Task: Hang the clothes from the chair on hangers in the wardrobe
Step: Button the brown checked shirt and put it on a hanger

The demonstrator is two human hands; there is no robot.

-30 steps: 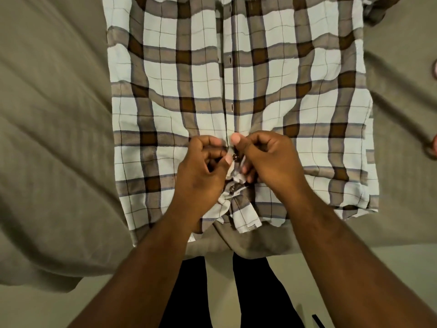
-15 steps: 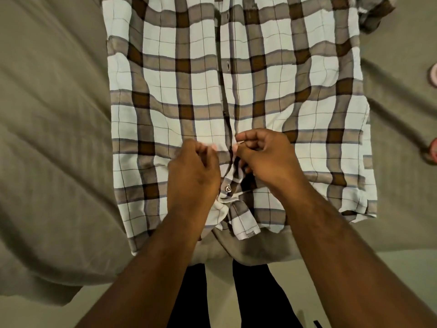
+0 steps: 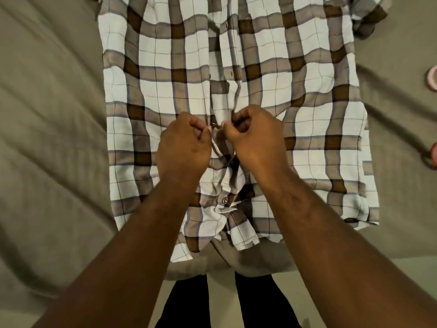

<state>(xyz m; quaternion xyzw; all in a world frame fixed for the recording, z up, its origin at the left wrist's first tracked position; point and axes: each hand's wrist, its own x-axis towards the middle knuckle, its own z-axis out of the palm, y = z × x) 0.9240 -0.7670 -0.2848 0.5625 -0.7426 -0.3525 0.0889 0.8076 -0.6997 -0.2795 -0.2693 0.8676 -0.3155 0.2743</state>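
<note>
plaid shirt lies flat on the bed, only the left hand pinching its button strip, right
No: the head view shows both the left hand and the right hand pinching the button strip of the plaid shirt, flat on the bed.

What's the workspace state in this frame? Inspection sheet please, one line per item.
Surface: olive bedsheet, wrinkled, hanging over the near edge.
Job's things: plaid shirt lies spread front up, hem bunched; no other task item in view.
Clutter: pink objects at the right edge, cut off, cannot identify.
Grippers: left hand and right hand both pinch the shirt's placket at a button.
Cables: nothing seen.
Surroundings: pale floor; the person's dark trousers below the sheet edge.
</note>
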